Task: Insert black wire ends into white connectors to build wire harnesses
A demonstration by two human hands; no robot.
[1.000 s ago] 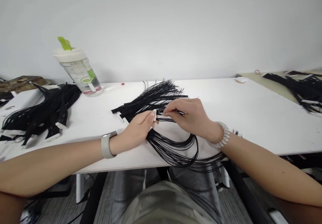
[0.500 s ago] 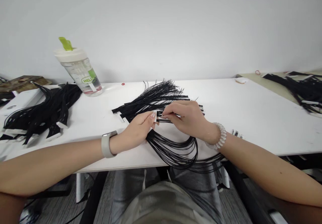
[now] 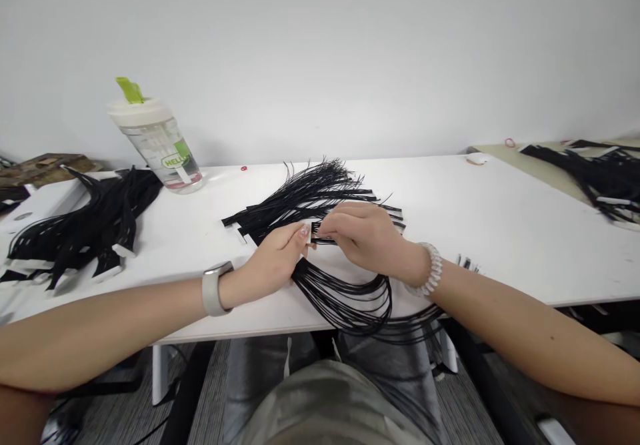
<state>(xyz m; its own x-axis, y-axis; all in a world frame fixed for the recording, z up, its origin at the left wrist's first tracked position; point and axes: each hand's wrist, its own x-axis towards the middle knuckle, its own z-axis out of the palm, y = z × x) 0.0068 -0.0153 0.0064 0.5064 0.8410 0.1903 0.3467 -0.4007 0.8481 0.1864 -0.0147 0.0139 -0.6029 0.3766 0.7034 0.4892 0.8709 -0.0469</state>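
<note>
My left hand (image 3: 280, 253) is closed on a white connector (image 3: 308, 232), the thumb pressed on its face. From below that hand, a bundle of thin black wires (image 3: 345, 298) loops down past the table's front edge. My right hand (image 3: 365, 237) pinches close to the connector's right side; its fingertips hide whatever is between them, which looks like a thin black wire end. Just behind both hands lies a fanned pile of black wires (image 3: 300, 195) with white and dark ends.
A tilted-looking clear bottle (image 3: 170, 151) with a green spout stands at the back left. Beside it, black wire bundles (image 3: 110, 218) with white connectors lie on the white table (image 3: 500, 231). More black wires (image 3: 595, 171) rest at the far right. A red ring (image 3: 244, 168) lies near the wall.
My right hand has shifted slightly left, nearer the connector, and its fingers have curled in more. My left hand keeps its hold in nearly the same place.
</note>
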